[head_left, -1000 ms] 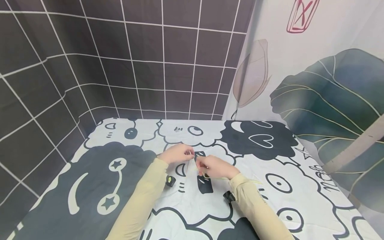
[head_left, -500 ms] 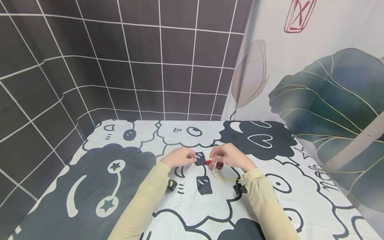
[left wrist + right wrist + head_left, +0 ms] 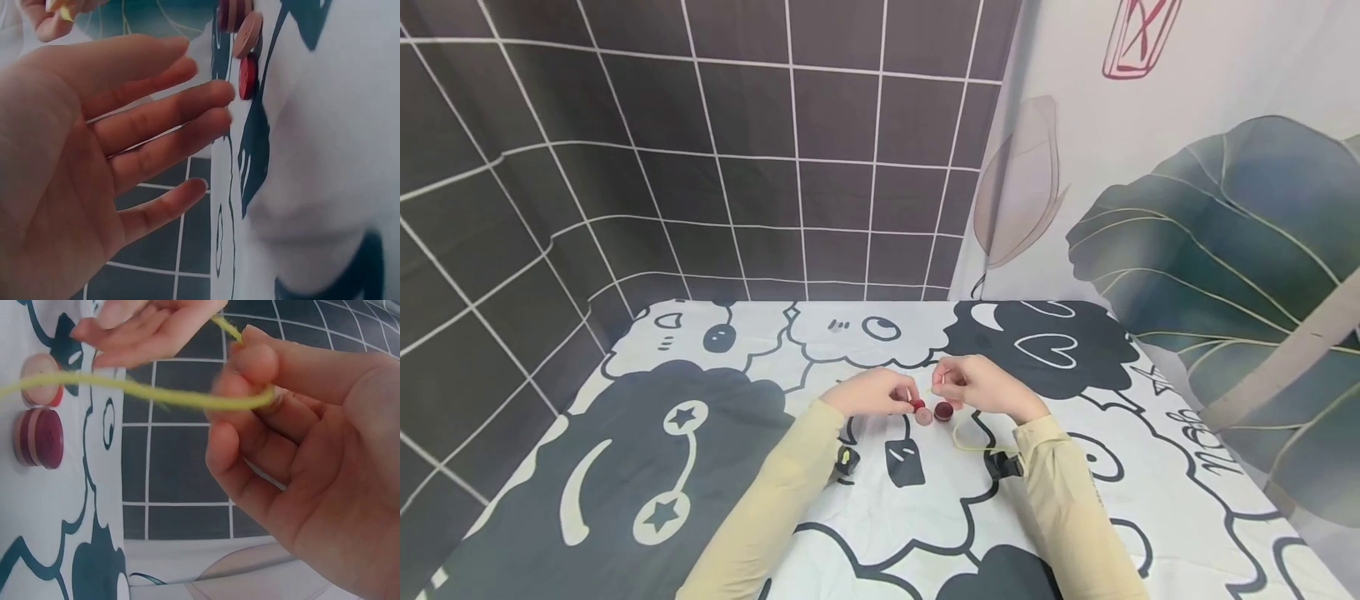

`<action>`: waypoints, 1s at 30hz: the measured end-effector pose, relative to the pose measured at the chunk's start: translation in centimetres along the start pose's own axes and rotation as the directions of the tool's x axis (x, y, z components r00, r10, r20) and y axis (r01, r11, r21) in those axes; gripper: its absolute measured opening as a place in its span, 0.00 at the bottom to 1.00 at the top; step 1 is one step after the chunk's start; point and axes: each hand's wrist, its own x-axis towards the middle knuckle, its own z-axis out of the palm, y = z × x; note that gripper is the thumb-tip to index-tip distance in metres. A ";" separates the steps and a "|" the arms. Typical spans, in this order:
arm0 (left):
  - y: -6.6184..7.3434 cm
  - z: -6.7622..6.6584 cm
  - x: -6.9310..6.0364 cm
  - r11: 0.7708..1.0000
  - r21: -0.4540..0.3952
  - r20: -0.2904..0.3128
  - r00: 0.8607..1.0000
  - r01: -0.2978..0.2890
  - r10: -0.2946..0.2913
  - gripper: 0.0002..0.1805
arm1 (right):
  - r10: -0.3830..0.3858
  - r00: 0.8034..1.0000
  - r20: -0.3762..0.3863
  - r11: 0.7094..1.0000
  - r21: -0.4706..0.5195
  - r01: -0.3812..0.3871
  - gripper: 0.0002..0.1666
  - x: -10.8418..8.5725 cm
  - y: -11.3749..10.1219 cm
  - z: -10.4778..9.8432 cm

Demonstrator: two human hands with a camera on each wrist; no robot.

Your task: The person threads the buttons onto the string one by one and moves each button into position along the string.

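Observation:
My right hand pinches a yellow yarn between thumb and fingers; the yarn trails off below the hand. On the printed cloth lie several buttons: a red button, a pink button leaning beside it, and dark red buttons stacked with a pink layer between. My left hand reaches low over the cloth with its fingers fairly straight. Its fingertips are close to the red button, and nothing shows in its grasp. In the head view the left fingers partly cover the red button.
A white cloth with dark cartoon prints covers the surface. A dark grid-patterned curtain rises behind and at the left. A leaf-printed curtain hangs at the right. Black wrist cameras sit under the wrists.
My right hand has moved right and slightly up, away from the left hand, with the yarn. The buttons have come into view on the cloth. My left hand has shifted right toward them.

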 end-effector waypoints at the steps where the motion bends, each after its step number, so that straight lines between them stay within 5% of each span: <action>1: 0.0 0.3 0.2 1.000 0.017 -0.003 1.000 -0.004 0.004 0.09 | -0.001 1.000 0.009 1.000 0.012 0.001 0.03 0.0 0.0 0.0; 6: 0.7 1.2 0.9 0.995 0.103 -0.023 1.000 0.005 -0.003 0.19 | -0.022 0.998 0.063 0.999 0.030 0.021 0.04 -0.2 0.0 -0.2; 12: 1.1 2.0 1.0 0.993 0.106 -0.026 0.999 0.044 -0.041 0.11 | -0.021 0.996 0.091 0.999 0.048 0.017 0.05 -0.1 0.0 -0.2; 23: 1.1 2.6 1.6 0.983 0.181 -0.043 0.999 0.012 -0.004 0.05 | -0.035 0.999 -0.042 0.999 -0.021 0.034 0.05 -0.4 0.4 -0.4; 30: 1.0 2.2 1.5 0.990 0.140 -0.061 0.998 -0.005 0.013 0.06 | -0.055 0.998 -0.023 0.998 -0.042 0.054 0.04 -0.6 0.7 -0.7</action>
